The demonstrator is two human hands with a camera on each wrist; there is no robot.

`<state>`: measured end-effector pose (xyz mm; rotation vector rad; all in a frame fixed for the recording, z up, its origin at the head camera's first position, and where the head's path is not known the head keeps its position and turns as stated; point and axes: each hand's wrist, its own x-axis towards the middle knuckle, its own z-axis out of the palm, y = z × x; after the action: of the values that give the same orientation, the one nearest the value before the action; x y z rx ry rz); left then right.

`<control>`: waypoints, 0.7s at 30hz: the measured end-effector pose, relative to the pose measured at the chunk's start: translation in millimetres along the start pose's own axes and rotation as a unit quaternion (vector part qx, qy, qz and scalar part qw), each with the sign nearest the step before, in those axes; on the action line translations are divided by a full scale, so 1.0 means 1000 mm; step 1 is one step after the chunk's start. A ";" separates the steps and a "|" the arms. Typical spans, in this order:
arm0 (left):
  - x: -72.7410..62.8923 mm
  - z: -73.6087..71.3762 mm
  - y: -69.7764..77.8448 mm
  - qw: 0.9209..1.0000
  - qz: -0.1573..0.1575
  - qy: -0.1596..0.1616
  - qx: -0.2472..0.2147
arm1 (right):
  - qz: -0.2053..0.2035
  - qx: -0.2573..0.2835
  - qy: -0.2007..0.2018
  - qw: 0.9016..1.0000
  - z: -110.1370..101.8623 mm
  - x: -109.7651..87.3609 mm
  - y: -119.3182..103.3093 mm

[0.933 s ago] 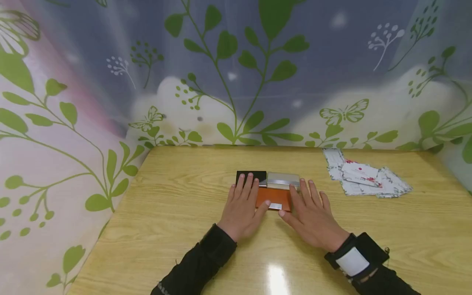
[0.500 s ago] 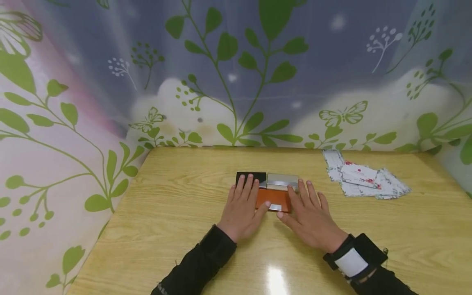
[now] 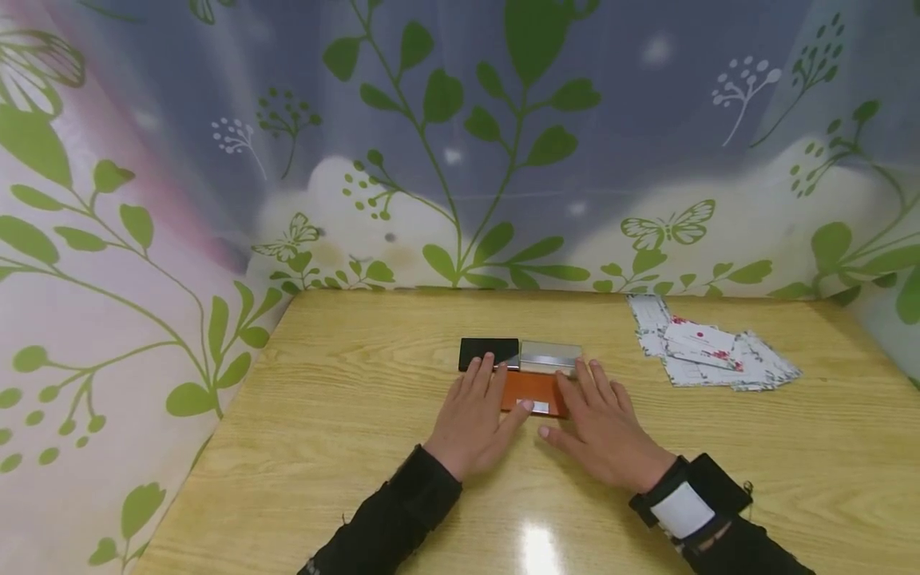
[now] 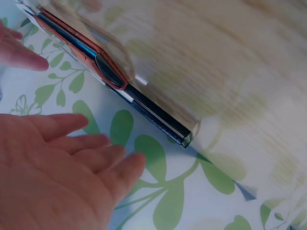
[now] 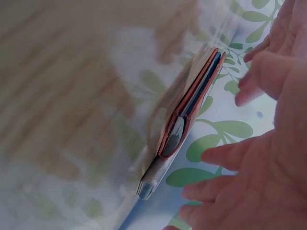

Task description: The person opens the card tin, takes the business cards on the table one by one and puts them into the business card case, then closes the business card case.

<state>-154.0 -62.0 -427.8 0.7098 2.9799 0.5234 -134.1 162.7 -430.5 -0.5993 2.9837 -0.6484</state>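
Three flat cases, which look like card holders, lie together on the wooden table in the head view. A black case (image 3: 489,350) and a silver case (image 3: 549,354) are side by side at the back, with an orange case (image 3: 532,386) in front of them. My left hand (image 3: 467,419) is held with straight fingers by the black and orange cases. Across from it, my right hand (image 3: 604,431) spreads its fingers by the silver and orange ones. Both wrist views show gaps between the fingers and the orange case (image 4: 72,40), seen edge-on with the black case (image 4: 158,115).
White floral-printed papers or cards (image 3: 711,347) lie in an overlapping pile at the table's back right. A patterned curtain (image 3: 460,160) hangs along the back edge, and leafy cloth (image 3: 108,319) covers the left side.
Both hands have drawn back slightly toward the person, so more of the black and silver cases shows. The cases keep their arrangement; the whole view has shifted down a little.
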 end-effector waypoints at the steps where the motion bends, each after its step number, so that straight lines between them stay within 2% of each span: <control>1: 0.000 0.000 0.001 1.000 0.001 0.001 0.000 | -0.008 -0.001 0.001 1.000 0.001 0.000 0.001; 4: 0.000 0.003 0.002 1.000 0.016 0.011 0.014 | -0.032 0.001 -0.002 0.999 0.001 0.001 0.002; 7: -0.001 0.006 0.003 0.999 0.039 0.008 0.029 | -0.061 -0.002 -0.015 0.998 0.001 0.002 0.003; 12: -0.005 0.009 0.005 0.997 0.058 -0.021 0.039 | -0.093 -0.016 -0.038 0.995 0.000 0.001 0.004; 21: -0.012 0.009 0.008 0.995 0.081 -0.001 0.051 | -0.151 -0.079 0.028 0.985 0.003 -0.005 0.005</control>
<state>-138.9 -57.4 -434.2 0.9656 2.9824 0.3779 -131.3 167.6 -435.8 -1.0770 3.0439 -0.4474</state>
